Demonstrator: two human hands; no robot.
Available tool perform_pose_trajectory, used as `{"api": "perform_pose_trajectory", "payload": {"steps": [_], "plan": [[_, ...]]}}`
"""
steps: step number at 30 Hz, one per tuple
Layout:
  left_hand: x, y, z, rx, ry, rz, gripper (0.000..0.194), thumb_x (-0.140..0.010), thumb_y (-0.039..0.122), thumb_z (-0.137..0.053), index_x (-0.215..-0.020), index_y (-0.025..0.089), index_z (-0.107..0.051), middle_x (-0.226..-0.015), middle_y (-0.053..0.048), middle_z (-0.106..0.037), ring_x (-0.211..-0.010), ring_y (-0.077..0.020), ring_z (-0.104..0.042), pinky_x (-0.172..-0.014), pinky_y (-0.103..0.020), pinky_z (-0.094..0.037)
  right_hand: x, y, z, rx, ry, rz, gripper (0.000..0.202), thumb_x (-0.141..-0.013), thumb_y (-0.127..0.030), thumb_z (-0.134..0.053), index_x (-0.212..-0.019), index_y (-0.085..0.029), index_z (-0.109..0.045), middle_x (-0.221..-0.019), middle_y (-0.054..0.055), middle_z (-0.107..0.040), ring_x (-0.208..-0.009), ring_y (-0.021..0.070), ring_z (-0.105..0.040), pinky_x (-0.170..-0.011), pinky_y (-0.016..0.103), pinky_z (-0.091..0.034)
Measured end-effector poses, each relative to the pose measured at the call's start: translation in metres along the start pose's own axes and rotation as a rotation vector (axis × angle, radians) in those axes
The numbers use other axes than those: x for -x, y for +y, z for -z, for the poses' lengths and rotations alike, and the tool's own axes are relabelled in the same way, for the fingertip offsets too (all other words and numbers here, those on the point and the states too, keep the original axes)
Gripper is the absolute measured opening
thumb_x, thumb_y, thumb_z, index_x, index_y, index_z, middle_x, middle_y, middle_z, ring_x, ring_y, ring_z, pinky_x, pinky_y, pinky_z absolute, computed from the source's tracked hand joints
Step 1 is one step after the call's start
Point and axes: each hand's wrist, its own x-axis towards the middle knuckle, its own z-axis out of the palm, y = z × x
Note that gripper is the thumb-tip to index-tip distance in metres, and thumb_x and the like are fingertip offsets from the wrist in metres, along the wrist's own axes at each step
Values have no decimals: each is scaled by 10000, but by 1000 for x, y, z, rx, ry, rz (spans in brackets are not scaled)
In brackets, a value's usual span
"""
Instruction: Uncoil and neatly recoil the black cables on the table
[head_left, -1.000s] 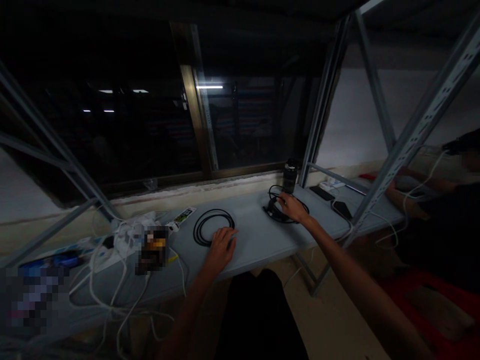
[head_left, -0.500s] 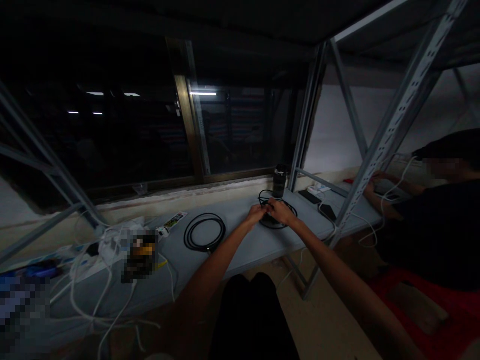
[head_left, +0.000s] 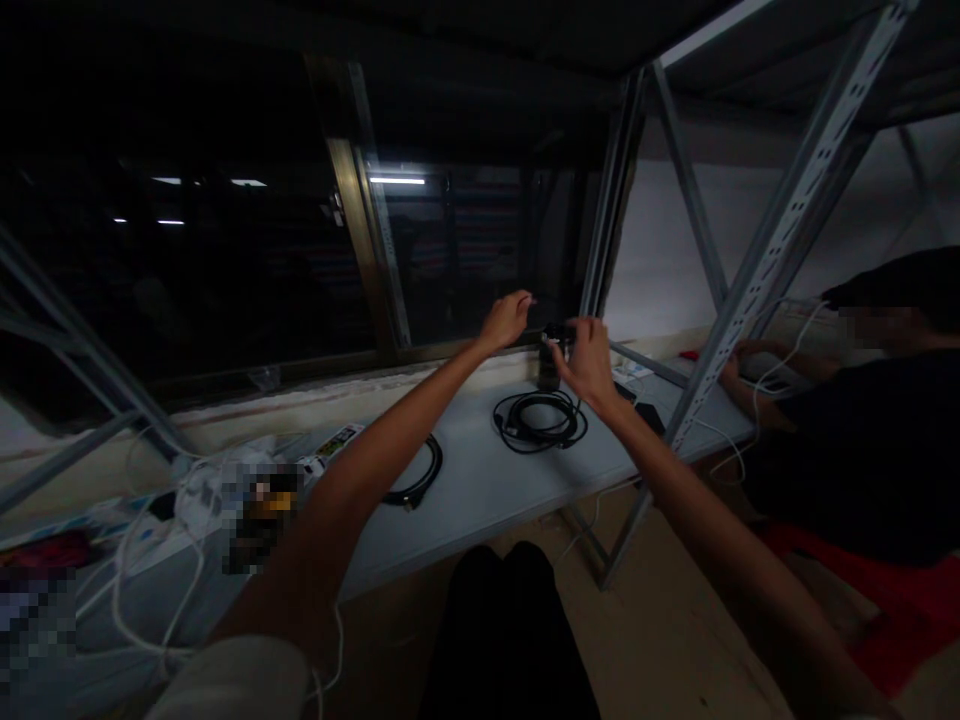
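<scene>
Lifted off the coiled black cable (head_left: 538, 427) on the grey table (head_left: 469, 490): left hand (head_left: 505, 322) and right hand (head_left: 591, 364).
Left fingers bunch together, their grip unreadable; the right's curl half open, nothing visible inside, close by the black bottle (head_left: 549, 376), which a careless inward swing could topple.
</scene>
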Motion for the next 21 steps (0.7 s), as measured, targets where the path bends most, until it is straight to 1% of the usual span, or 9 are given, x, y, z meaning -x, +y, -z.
{"api": "perform_pose_trajectory", "payload": {"steps": [2,4,6,7,9,11,15,18,21], "plan": [[-28,34,16,-52,-15,-125,258,-1198,188,-533,-1189,79,-767,-1128,-119,-792,-1172,-236,-743,-1122,-339,-499,-48,5,38,3,278,59,683,-1145,-542,-633,-1612,-68,-478,-1641,290,-471,-1550,411,-448,-1294,608,-425],[-50,75,33,-191,-46,-331,333,-1232,235,-476,-1246,33,-740,-1179,-117,-768,-1229,-258,-741,-1153,-394,-483,-98,4,80,16,344,138,732,-1153,-628,-624,-1615,-77,-484,-1660,283,-479,-1556,422,-464,-1261,654,-452],[-66,120,53,-329,-58,-471,494,-1242,292,-341,-1318,-49,-689,-1207,-139,-733,-1294,-291,-723,-1161,-465,-455,-141,-3,125,-15,302,207,697,-1214,-684,-476,-1454,-42,-601,-1590,279,-568,-1466,377,-592,-1189,568,-532],[-72,142,65,-394,-65,-512,565,-1230,320,-284,-1348,-81,-665,-1215,-154,-723,-1313,-301,-714,-1148,-481,-445,-158,-9,148,-36,264,212,792,-1233,-710,-312,-1313,3,-647,-1540,298,-600,-1401,341,-651,-1124,493,-564],[-82,180,93,-528,-61,-604,613,-1208,386,-279,-1399,-69,-643,-1258,-163,-728,-1309,-301,-717,-1121,-461,-461,-180,-23,191,-49,142,119,1084,-1094,-711,84,-1044,112,-619,-1374,334,-643,-1234,261,-726,-922,397,-554],[-91,206,124,-690,-41,-699,697,-1175,479,-239,-1419,-55,-614,-1303,-168,-725,-1342,-330,-707,-1124,-484,-476,-187,-34,228,-158,62,63,1076,-959,-718,130,-907,100,-567,-1251,288,-684,-1099,224,-751,-772,377,-505],[-114,222,190,-932,-14,-818,660,-1212,424,-230,-1455,-102,-545,-1344,-205,-709,-1423,-456,-638,-1133,-699,-450,-177,-37,271,-454,-43,93,936,-906,-688,82,-749,40,-486,-1297,220,-700,-1128,248,-743,-680,384,-437],[-131,215,243,-982,43,-803,570,-1219,294,-270,-1469,-147,-530,-1395,-251,-660,-1468,-512,-576,-1112,-779,-406,-163,-15,283,-444,213,99,899,-854,-605,223,-633,16,-389,-1448,193,-647,-1303,279,-677,-710,391,-458],[-140,196,297,-1029,134,-743,726,-1130,308,-114,-1411,-203,-548,-1420,-282,-582,-1501,-617,-453,-1051,-812,-332,-145,28,297,-373,426,72,881,-849,-572,264,-585,13,-339,-1471,189,-638,-1365,296,-638,-709,369,-464]]}}
